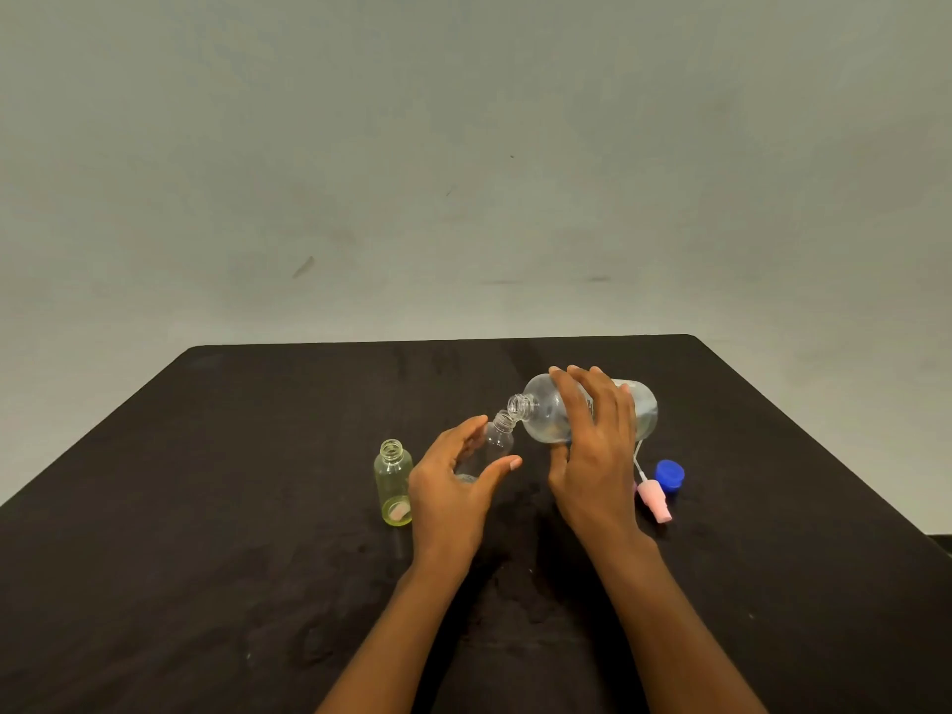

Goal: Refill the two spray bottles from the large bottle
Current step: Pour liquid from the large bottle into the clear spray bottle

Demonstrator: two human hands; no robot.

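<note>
Gripping clear, rounded large bottle (pixel 546 414), tipped mid-frame, in curled right hand (pixel 592 445); clasping clear small bottle (pixel 498 438) in left hand (pixel 453 487), threaded necks meeting.

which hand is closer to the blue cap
Right. The right hand, gripping the tilted large bottle, is just left of the blue cap. The left hand is farther left, holding the small clear bottle.

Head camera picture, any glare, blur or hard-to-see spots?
Head view: dim, even light, no harsh glare; only soft highlights on the large bottle; the clear spray bottle in the left hand almost blends into the dark table; edges look sharp, no motion blur.
</note>
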